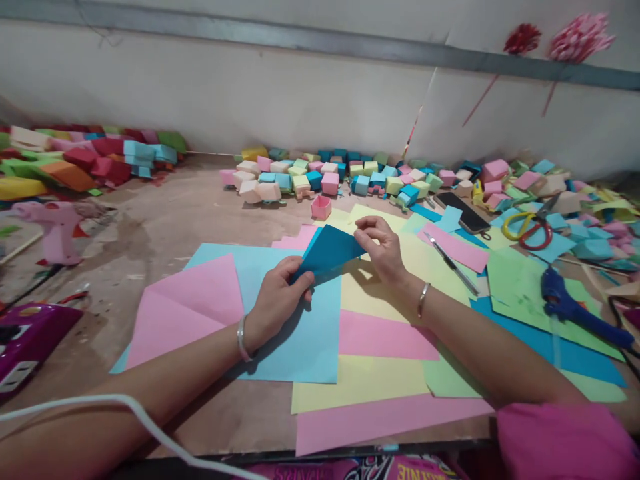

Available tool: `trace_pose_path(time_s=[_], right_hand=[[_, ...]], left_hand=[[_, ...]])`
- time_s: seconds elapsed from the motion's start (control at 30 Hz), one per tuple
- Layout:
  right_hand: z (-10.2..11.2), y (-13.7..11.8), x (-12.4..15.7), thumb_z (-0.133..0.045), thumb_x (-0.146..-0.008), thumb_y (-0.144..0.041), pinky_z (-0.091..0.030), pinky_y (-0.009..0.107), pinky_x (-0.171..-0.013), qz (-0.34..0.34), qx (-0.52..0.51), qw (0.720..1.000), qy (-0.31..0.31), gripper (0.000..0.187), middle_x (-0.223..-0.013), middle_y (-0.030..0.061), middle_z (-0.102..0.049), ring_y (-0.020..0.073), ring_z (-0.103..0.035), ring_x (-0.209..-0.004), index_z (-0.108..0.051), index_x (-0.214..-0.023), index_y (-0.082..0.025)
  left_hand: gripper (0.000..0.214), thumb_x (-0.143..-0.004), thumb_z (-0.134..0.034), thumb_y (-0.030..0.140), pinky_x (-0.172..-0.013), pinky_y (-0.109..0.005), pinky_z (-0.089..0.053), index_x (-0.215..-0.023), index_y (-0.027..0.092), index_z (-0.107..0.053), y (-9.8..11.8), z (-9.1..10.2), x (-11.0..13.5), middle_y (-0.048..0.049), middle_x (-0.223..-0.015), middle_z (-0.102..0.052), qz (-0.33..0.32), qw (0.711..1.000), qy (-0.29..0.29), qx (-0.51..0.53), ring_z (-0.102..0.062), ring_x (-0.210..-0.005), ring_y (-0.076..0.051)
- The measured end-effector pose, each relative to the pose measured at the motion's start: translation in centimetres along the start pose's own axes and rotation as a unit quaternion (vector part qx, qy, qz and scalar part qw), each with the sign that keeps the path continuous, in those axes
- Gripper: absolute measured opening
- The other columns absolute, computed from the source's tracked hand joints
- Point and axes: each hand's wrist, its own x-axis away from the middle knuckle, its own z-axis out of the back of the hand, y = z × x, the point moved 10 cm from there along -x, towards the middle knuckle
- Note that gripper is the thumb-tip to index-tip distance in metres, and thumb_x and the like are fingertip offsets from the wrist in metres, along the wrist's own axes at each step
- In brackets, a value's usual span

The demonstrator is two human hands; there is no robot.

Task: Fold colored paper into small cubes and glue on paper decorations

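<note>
A folded piece of dark blue paper (330, 252) is raised above the table, held between both hands. My left hand (281, 293) grips its lower left end, thumb on top and fingers beneath. At the right corner, my right hand (383, 250) pinches the paper between thumb and fingertips. Below the hands lies a light blue sheet (305, 347). A creased pink sheet (187, 313) rests on it to the left. Yellow sheets (365, 380) and pink strips (385, 337) spread out under my right arm.
Many small paper boxes (330, 183) line the wall. A phone (463, 212), scissors (527, 230), a utility knife (453, 265) and a blue glue gun (580, 310) lie right. At left are a pink glue gun (55, 230) and a purple power strip (37, 340). A white cable (135, 407) crosses the front.
</note>
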Motion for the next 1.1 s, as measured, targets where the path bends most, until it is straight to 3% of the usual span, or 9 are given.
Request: trace_pose_path(time_s=[0.13, 0.37, 0.47, 0.53, 0.63, 0.73, 0.87, 1.0, 1.1], right_hand=[[-0.1, 0.0, -0.1, -0.059, -0.075, -0.019, -0.047, 0.04, -0.09, 0.012, -0.009, 1.0, -0.016, 0.008, -0.104, 0.0062, -0.058, 0.0226, -0.056, -0.105, -0.066, -0.073, -0.022], [0.2, 0.2, -0.3, -0.055, -0.067, -0.012, -0.049, 0.039, -0.083, 0.015, 0.014, 1.0, -0.003, 0.014, -0.1, 0.0067, -0.059, 0.023, -0.057, -0.1, -0.065, -0.07, -0.021], [0.3, -0.4, -0.6, -0.051, -0.063, -0.007, -0.047, 0.039, -0.089, 0.043, 0.055, 0.997, -0.016, 0.019, -0.099, 0.0049, -0.058, 0.0213, -0.057, -0.102, -0.064, -0.065, -0.022], [0.3, -0.8, -0.6, -0.05, -0.063, -0.006, -0.047, 0.039, -0.09, 0.06, 0.096, 0.993, -0.036, 0.021, -0.1, 0.0048, -0.056, 0.0214, -0.056, -0.102, -0.063, -0.063, -0.022], [0.2, -1.7, 0.3, -0.051, -0.069, -0.007, -0.046, 0.041, -0.087, 0.096, 0.204, 0.971, -0.078, 0.021, -0.108, 0.007, -0.054, 0.0239, -0.054, -0.105, -0.066, -0.072, -0.022], [-0.2, -3.2, 2.2, -0.054, -0.077, -0.013, -0.042, 0.045, -0.088, 0.157, 0.323, 0.926, -0.115, 0.023, -0.121, 0.0109, -0.053, 0.0292, -0.049, -0.113, -0.067, -0.094, -0.022], [-0.8, -4.7, 4.5, -0.057, -0.081, -0.018, -0.037, 0.046, -0.091, 0.207, 0.352, 0.9, -0.153, 0.023, -0.126, 0.0094, -0.057, 0.03, -0.048, -0.119, -0.068, -0.099, -0.027], [0.4, -5.7, 4.3, -0.06, -0.082, -0.022, -0.038, 0.046, -0.095, 0.169, 0.253, 0.943, -0.132, 0.013, -0.117, 0.0053, -0.065, 0.0274, -0.054, -0.114, -0.07, -0.086, -0.029], [2.0, -4.6, 3.4, -0.064, -0.08, -0.029, -0.047, 0.041, -0.085, 0.039, 0.092, 0.99, -0.095, 0.008, -0.099, 0.005, -0.07, 0.0246, -0.062, -0.095, -0.071, -0.083, -0.026]], left_hand=[[0.016, -0.084, -0.059, 0.032, -0.047, -0.023, -0.048, -0.089, 0.017, -0.061, -1.4, 0.5, -0.2, 0.0029, -0.06, -0.053, 0.032, 0.998, 0.019, 0.059, -0.05, -0.05, -0.01], [0.032, -0.082, -0.063, 0.042, -0.046, -0.023, -0.052, -0.101, 0.016, -0.064, -2.0, 0.3, -0.4, -0.0015, -0.08, -0.06, 0.062, 0.984, 0.027, 0.165, -0.055, -0.054, -0.009], [0.038, -0.085, -0.057, 0.047, -0.051, -0.023, -0.054, -0.1, 0.013, -0.068, -1.7, 0.8, -0.5, -0.0079, -0.094, -0.063, 0.052, 0.98, 0.054, 0.182, -0.062, -0.07, -0.014], [0.035, -0.08, -0.064, 0.043, -0.054, -0.023, -0.055, -0.098, 0.014, -0.07, -1.5, 1.1, -0.4, -0.009, -0.101, -0.064, 0.045, 0.983, 0.068, 0.167, -0.063, -0.075, -0.014], [0.037, -0.07, -0.074, 0.033, -0.056, -0.024, -0.056, -0.102, 0.016, -0.07, -1.0, 1.0, -0.2, -0.0066, -0.099, -0.065, 0.04, 0.99, 0.066, 0.122, -0.061, -0.066, -0.011], [0.041, -0.07, -0.074, 0.033, -0.058, -0.026, -0.057, -0.107, 0.016, -0.068, 0.0, 1.0, 0.1, -0.0064, -0.102, -0.064, 0.013, 0.995, 0.063, 0.078, -0.061, -0.065, -0.012], [0.04, -0.073, -0.071, 0.036, -0.058, -0.026, -0.057, -0.107, 0.015, -0.067, 0.9, 0.7, 0.3, -0.0079, -0.11, -0.062, -0.016, 0.997, 0.045, 0.062, -0.062, -0.067, -0.012], [0.037, -0.079, -0.065, 0.042, -0.064, -0.027, -0.056, -0.107, 0.017, -0.068, 1.4, 0.2, 0.5, -0.0087, -0.111, -0.06, -0.044, 0.998, 0.003, 0.05, -0.063, -0.07, -0.013], [0.038, -0.074, -0.071, 0.042, -0.082, -0.029, -0.053, -0.106, 0.021, -0.07, 2.9, 0.6, 0.6, -0.0094, -0.122, -0.053, -0.134, 0.99, -0.004, 0.038, -0.059, -0.103, -0.021]])
